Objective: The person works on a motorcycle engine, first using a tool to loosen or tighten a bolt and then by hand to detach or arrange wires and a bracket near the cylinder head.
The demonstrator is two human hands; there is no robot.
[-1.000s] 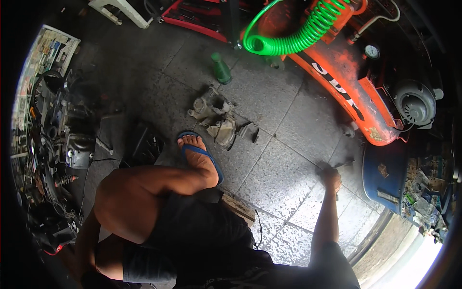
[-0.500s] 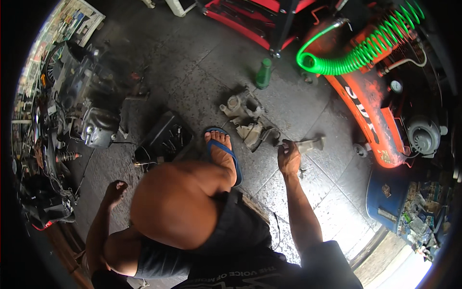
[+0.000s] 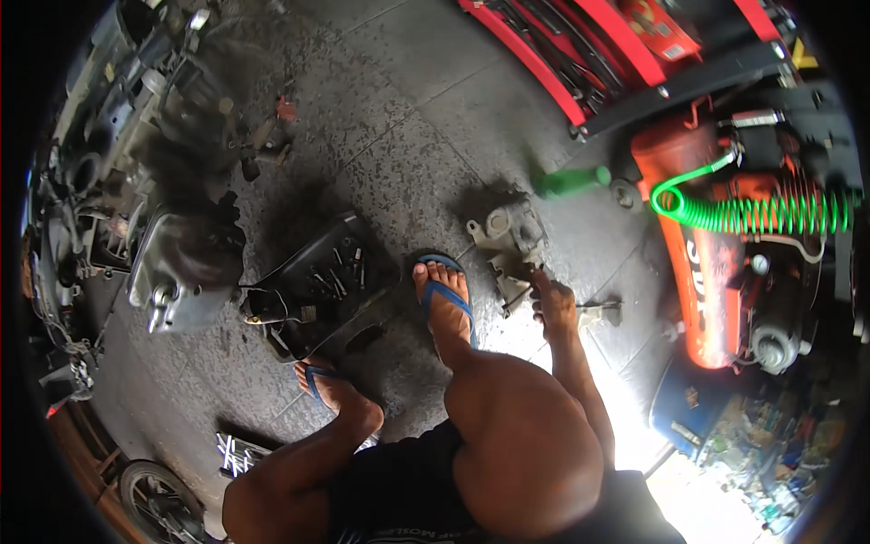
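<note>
My right hand [image 3: 556, 305] is at the lower edge of grimy cast metal parts [image 3: 503, 230] on the tiled floor, fingers curled round something I cannot make out. Another pale metal piece [image 3: 598, 314] lies just right of that hand. My left hand is out of view. My bent knee [image 3: 524, 435] fills the lower middle, and my foot in a blue sandal [image 3: 444, 295] stands left of the parts. A black tray [image 3: 347, 231] holding several small tools or metal bits lies further left.
A green bottle [image 3: 569, 179], orange compressor [image 3: 689, 290] with coiled green hose [image 3: 752, 214] and red tool rack [image 3: 568, 104] stand right and above. Engine parts [image 3: 186, 258] crowd the left, a wheel [image 3: 149, 494] is lower left, a blue container [image 3: 680, 408] lower right.
The view has swung round. My right hand has moved up to the cast parts, my left hand has left view, and my other sandalled foot now shows beside the black tray.
</note>
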